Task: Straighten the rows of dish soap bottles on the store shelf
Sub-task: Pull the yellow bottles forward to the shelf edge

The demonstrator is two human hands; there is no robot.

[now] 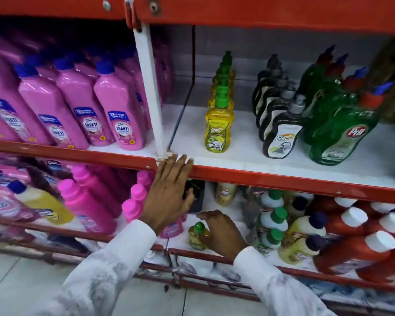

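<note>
The left hand lies flat with its fingers spread, fingertips resting on the red metal front rail of the upper shelf and the palm hanging down in front of the lower shelf opening; it grips nothing. Just below and to the right of it, the right hand is curled around a small yellow plastic dish soap bottle with a green cap, fingers wrapped on its right side, the bottle standing upright at the front of the lower shelf.

Above both hands, on the white upper shelf board, a straight row of yellow dish soap bottles with green pump caps runs back from the edge. Further right of the hands stand a row of dark bottles with grey caps and, touching it, a row of green bottles with red caps. Left of the left hand, pink bottles with blue caps fill the neighbouring bay. Right of the right hand, white-capped red bottles and green-capped bottles crowd the lower shelf. Both sleeves are white.
</note>
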